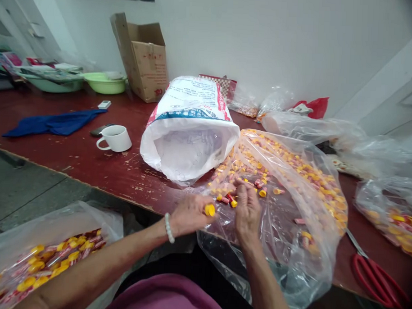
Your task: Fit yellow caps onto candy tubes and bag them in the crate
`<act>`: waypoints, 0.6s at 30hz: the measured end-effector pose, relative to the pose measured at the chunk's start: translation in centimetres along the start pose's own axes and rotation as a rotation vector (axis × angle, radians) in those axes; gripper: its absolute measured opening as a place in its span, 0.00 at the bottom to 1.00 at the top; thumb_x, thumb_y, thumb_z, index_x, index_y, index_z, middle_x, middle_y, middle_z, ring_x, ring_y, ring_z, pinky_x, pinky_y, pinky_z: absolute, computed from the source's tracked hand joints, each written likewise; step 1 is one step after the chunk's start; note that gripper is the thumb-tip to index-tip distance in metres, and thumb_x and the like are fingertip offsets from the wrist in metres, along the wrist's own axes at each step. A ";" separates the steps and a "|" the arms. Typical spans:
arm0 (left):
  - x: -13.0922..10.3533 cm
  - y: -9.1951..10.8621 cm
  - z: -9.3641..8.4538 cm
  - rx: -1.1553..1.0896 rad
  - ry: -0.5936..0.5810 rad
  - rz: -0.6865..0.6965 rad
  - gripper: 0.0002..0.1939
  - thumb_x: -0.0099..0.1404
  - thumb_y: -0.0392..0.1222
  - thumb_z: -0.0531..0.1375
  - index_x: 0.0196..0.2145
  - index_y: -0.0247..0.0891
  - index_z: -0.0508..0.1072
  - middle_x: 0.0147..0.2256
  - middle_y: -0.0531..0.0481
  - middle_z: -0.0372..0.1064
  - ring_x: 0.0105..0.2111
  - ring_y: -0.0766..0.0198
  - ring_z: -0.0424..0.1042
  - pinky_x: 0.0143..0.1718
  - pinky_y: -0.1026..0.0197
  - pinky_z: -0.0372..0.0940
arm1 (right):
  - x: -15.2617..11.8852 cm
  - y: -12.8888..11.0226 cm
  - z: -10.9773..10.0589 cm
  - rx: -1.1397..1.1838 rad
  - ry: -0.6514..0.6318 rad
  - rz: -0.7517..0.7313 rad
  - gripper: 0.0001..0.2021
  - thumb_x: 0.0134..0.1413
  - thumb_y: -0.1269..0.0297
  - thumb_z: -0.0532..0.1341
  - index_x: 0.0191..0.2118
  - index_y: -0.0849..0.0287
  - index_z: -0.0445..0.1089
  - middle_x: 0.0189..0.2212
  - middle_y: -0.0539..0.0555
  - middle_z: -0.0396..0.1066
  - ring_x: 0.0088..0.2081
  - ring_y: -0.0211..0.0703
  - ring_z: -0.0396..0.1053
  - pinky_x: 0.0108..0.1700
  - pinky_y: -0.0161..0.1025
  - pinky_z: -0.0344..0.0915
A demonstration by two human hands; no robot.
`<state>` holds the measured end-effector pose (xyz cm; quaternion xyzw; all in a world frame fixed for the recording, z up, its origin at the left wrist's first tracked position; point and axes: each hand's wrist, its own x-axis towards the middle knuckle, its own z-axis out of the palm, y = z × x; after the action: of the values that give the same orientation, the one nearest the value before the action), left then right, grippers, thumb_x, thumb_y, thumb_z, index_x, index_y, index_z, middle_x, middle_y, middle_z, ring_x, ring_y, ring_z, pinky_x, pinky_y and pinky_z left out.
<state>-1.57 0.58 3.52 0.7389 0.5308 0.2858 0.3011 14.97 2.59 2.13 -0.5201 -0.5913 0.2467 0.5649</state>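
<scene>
My left hand (193,215), with a beaded bracelet (169,228) at the wrist, is closed around a small yellow-capped piece (209,210); the rest of that piece is hidden by my fingers. Close beside it, my right hand (247,212) has its fingers bent together over the table, and what they pinch is blurred. Just beyond both hands lie loose red-and-white pieces with yellow caps (232,201). Many more fill a clear plastic bag (287,153) that spreads open to the right. A white woven sack (193,122) lies on its side, its mouth facing me.
A white mug (115,138) and blue cloth (55,123) are on the red table (74,159). A cardboard box (150,67) and green basin (105,82) stand behind. Red-handled scissors (374,273) lie at the right edge. Another bag of pieces (53,262) sits low left.
</scene>
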 end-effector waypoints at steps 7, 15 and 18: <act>5.1 -8.6 -7.6 0.295 0.296 -0.094 0.13 0.56 0.36 0.54 0.36 0.36 0.77 0.36 0.47 0.74 0.36 0.60 0.71 0.39 0.62 0.64 | 1.4 8.0 -3.8 -0.640 -0.209 -0.222 0.15 0.56 0.66 0.51 0.47 0.60 0.69 0.47 0.61 0.69 0.49 0.51 0.65 0.51 0.51 0.60; 8.7 -13.1 -9.0 0.473 0.028 -0.012 0.25 0.46 0.24 0.52 0.37 0.44 0.78 0.42 0.53 0.74 0.42 0.61 0.70 0.47 0.62 0.62 | 1.4 10.3 -3.1 -0.716 -0.297 -0.383 0.16 0.56 0.73 0.48 0.45 0.61 0.69 0.44 0.60 0.71 0.46 0.50 0.66 0.46 0.48 0.63; 9.6 -13.6 -9.1 0.525 -0.063 0.028 0.27 0.46 0.23 0.54 0.38 0.47 0.78 0.43 0.52 0.72 0.43 0.60 0.69 0.48 0.62 0.61 | 1.9 10.7 -4.0 -0.646 -0.245 -0.351 0.12 0.53 0.68 0.52 0.42 0.61 0.69 0.41 0.61 0.70 0.44 0.49 0.67 0.46 0.48 0.65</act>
<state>-14.05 14.55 0.30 0.8074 0.5670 0.1193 0.1115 22.61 6.76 -5.54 -0.5287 -0.7816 0.0076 0.3308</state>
